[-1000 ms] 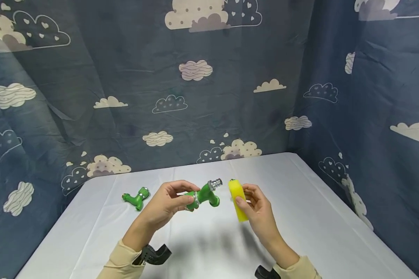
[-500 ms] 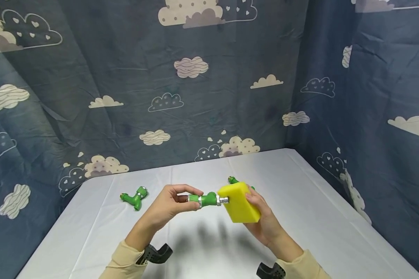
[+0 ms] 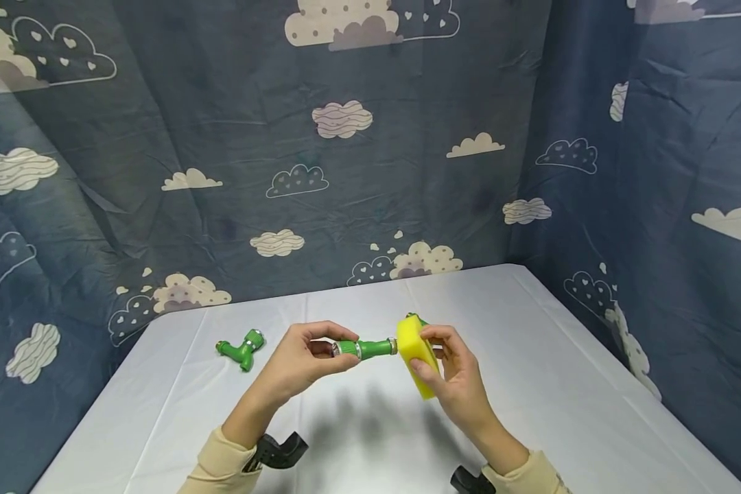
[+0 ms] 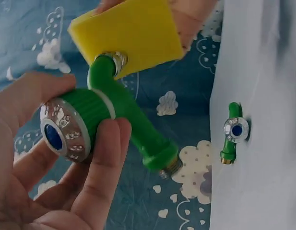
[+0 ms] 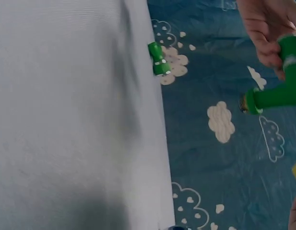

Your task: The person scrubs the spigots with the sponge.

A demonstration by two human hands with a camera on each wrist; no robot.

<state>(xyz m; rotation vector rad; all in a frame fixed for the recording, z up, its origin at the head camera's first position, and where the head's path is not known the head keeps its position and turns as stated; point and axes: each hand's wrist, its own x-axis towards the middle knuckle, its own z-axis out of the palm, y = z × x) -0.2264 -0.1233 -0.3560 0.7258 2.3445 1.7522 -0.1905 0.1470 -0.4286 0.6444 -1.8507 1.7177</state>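
Holding — green tap (image 4: 134, 117), yellow sponge (image 4: 133, 33)

You can read no text, label, brand or number. The green faucet with a ribbed handle and silvery trim (image 3: 377, 348) at your 12 o'clock shows only a round blue inset (image 4: 53, 136) on its handle's end, with no legible character. The smaller-looking blue centre (image 4: 237, 130) on the green, silver-trimmed faucet lying at your 11 o'clock (image 3: 242, 350) is too small to read. Your yellow rectangular block (image 3: 416, 355), toward 1 o'clock, shows no readable mark.
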